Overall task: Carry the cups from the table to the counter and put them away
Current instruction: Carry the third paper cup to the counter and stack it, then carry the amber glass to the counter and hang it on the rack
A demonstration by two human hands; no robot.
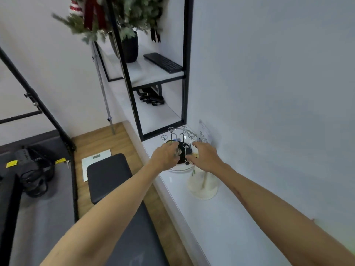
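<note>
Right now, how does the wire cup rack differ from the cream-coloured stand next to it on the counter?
The wire cup rack is thin bright metal with looped prongs on a round white base; the cream stand is a plain post on a wide foot. Both hands reach into the rack; neither touches the stand. The rack sits farther along the counter, the stand nearer. Both stand upright.

Soft even daylight, perhaps motion-blurred, edges bowed.

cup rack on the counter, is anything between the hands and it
Nothing visible stands between. Both the left hand and the right hand are already in among the wire pegs of the cup rack on the counter; what their fingers hold is hidden.
</note>
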